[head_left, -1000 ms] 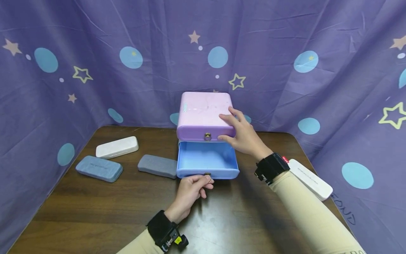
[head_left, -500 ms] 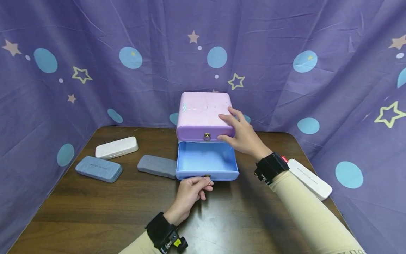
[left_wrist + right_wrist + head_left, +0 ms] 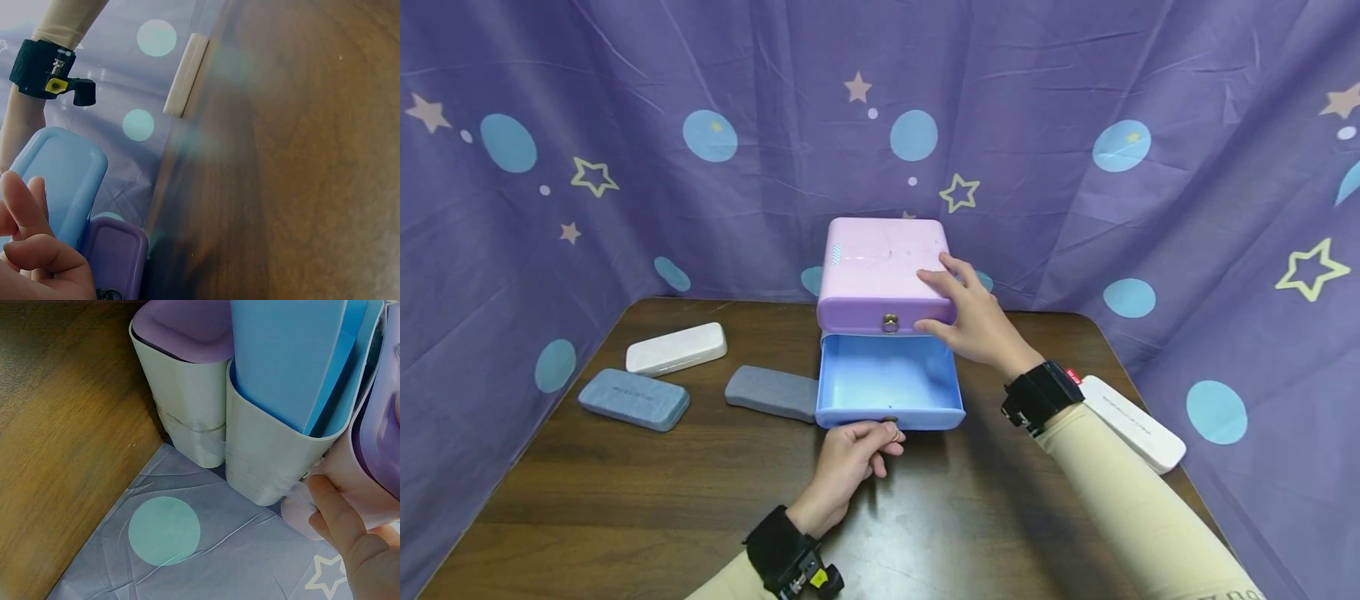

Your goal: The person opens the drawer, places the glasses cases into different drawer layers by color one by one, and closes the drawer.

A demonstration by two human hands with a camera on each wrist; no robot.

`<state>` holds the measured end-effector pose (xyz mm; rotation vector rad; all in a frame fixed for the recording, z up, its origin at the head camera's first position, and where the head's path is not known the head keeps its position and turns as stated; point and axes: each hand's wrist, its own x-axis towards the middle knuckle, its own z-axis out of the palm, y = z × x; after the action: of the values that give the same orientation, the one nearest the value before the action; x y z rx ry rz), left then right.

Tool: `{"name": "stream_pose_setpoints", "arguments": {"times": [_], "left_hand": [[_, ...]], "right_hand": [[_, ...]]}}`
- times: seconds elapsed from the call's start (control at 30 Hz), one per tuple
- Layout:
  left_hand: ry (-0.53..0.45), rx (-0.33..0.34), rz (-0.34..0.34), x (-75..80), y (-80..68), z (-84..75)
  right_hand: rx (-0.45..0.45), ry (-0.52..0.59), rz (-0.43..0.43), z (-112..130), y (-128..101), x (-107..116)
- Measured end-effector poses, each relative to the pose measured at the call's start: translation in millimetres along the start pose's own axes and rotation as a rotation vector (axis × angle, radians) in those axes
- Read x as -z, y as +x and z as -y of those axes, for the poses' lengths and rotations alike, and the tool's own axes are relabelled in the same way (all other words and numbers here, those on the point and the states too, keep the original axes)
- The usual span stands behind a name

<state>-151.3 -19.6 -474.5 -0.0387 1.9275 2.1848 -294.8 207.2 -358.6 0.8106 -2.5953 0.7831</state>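
Note:
A small stacked drawer unit stands at the back of the table, with a pink top shell [image 3: 880, 258] and a purple top drawer [image 3: 853, 315] in place. Below, a blue drawer [image 3: 891, 375] is slid out, its bare blue floor showing. My left hand [image 3: 842, 467] pinches the knob at that drawer's front, thumb and finger covering most of it. My right hand [image 3: 973, 321] rests on the unit's right front corner, fingers spread over the top and thumb on the purple front. In the right wrist view, the blue drawer [image 3: 287, 356] juts from its pale housing [image 3: 269, 450].
A grey glasses case [image 3: 771, 392] lies close left of the blue drawer. Farther left are a blue glasses case [image 3: 634, 400] and a white glasses case [image 3: 676, 348]. Another white case [image 3: 1133, 425] lies by the table's right edge, beside my right forearm. A purple curtain [image 3: 775, 125] hangs behind.
The blue drawer has come out slightly farther toward me, my left hand moving back with its knob. My right hand has stayed on the unit's corner.

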Motion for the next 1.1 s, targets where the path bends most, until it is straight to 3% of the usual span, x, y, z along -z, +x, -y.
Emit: {"name": "stream_pose_setpoints", "arguments": {"times": [1.1], "left_hand": [[-0.013, 0.032, -0.003, -3.2, -6.2, 5.5]], "right_hand": [[-0.018, 0.001, 0.003, -3.1, -0.6, -2.6]]}}
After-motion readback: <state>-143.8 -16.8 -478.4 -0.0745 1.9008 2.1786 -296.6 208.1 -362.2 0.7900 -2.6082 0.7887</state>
